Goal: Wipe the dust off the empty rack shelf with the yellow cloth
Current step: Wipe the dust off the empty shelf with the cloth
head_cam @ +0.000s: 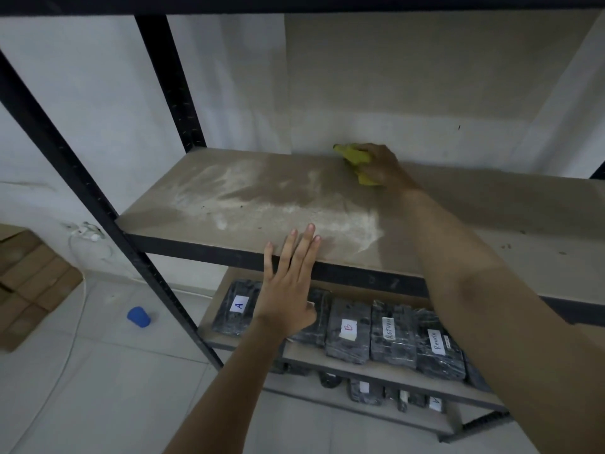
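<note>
Gripping bunched yellow cloth (357,162) w/ right hand (381,165) at back of dusty shelf (229,198), left hand (288,283) resting flat, fingers straight, on front edge.

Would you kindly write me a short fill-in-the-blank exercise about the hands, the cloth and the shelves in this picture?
1. The right hand grips a cloth coloured ____.
2. The left hand rests its straight fingers on the shelf's ____ edge.
3. The pale dust lies to the ____ of the cloth.
4. The leftmost package on the lower shelf bears the letter ____.

Missing words: yellow; front; left; A
</note>
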